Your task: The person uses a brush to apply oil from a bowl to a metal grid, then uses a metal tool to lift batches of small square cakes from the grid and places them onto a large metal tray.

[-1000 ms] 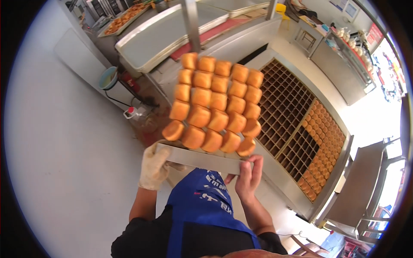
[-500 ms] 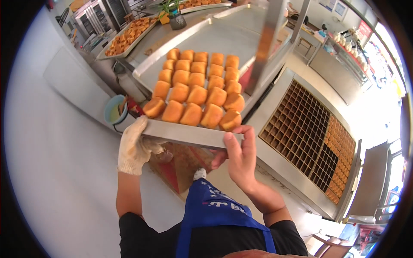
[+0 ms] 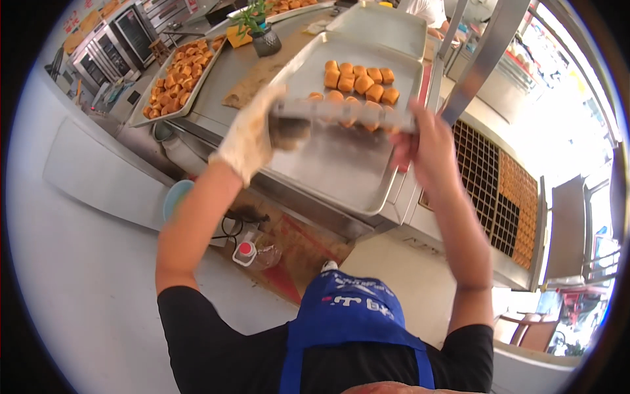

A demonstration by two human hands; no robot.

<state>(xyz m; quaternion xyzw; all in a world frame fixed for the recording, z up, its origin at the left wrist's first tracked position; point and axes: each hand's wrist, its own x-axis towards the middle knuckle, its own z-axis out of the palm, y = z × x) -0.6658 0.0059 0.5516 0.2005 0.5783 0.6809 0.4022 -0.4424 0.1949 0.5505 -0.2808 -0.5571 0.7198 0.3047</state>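
Metal tray (image 3: 325, 111), blurred, is grasped at its left end by my gloved left hand (image 3: 252, 134) and at its right by my bare right hand (image 3: 432, 141); golden bread buns (image 3: 363, 83) sit just beyond my hands.

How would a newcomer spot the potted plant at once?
Find the metal table near the top. Between the tray heaped with buns and the large near tray stands the potted plant. Green leaves distinguish it from the yellow object alongside.
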